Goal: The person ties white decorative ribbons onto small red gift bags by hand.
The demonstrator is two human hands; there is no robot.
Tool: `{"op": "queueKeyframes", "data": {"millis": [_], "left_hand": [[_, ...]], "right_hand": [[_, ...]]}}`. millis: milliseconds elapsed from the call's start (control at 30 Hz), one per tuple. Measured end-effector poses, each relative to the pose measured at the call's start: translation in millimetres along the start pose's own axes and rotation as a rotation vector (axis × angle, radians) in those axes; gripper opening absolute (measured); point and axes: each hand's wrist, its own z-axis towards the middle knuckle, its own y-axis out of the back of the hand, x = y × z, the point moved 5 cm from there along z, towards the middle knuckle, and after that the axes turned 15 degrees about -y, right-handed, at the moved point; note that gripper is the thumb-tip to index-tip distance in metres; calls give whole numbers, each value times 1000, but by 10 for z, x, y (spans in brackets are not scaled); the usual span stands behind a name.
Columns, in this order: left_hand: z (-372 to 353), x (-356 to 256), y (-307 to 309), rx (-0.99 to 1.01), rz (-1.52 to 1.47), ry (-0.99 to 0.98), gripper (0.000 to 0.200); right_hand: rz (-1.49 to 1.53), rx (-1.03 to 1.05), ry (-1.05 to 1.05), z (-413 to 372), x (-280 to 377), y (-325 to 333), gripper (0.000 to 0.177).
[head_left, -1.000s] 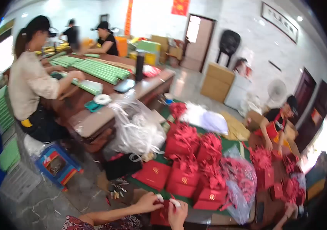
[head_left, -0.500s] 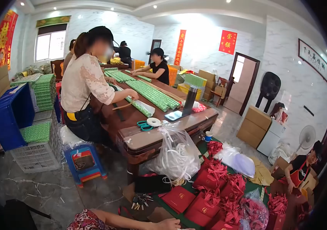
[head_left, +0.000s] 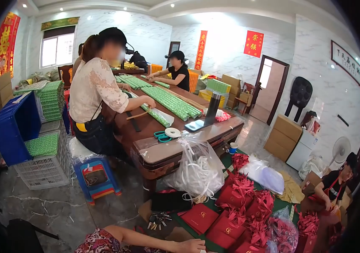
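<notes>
My left hand (head_left: 189,246) is at the bottom edge, its forearm coming in from a red and white patterned sleeve (head_left: 99,242). Its fingers look curled together. A small pale edge shows beneath the fingertips, but the frame cuts off what it belongs to. Just beyond the hand lie flat red bags (head_left: 199,217) with a gold logo, and another red bag (head_left: 225,228) beside them. Bunches of red ribbon (head_left: 253,231) lie across these bags. Outside the picture is my right hand.
A bag of white ribbon (head_left: 197,169) hangs by the wooden table (head_left: 146,147). Keys (head_left: 159,219) lie nearby. Green rolls (head_left: 169,101), scissors (head_left: 161,135) and a black bottle (head_left: 212,109) are on the table. One person (head_left: 97,92) works at left, another (head_left: 334,185) at right.
The view has shifted slightly, so the room sits a little further right. My left hand has moved slightly right. The person at lower right has brought their hands together.
</notes>
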Motion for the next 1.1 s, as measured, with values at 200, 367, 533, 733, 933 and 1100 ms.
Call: {"op": "queueKeyframes", "data": {"millis": [200,367,533,733,933,1100], "left_hand": [[-166,98,-149,-30,-96,21,9],[-282,183,-229,46,-131,110,21],[-237,289,-186,71,-198,279,19],[-488,264,-330,156,-176,464,19],[-742,437,-373,105,-56,835,29],[-561,483,-388,336,-10,795,30]], "right_hand": [[106,235,10,199,134,-172,13],[148,168,-149,185,-419,-139,12],[100,-38,-236,244,-499,-279,15],[92,-325,-139,333,-245,-115,18],[11,-319,-57,173,-175,-224,20],[-178,-502,38,-83,-81,-171,13]]}}
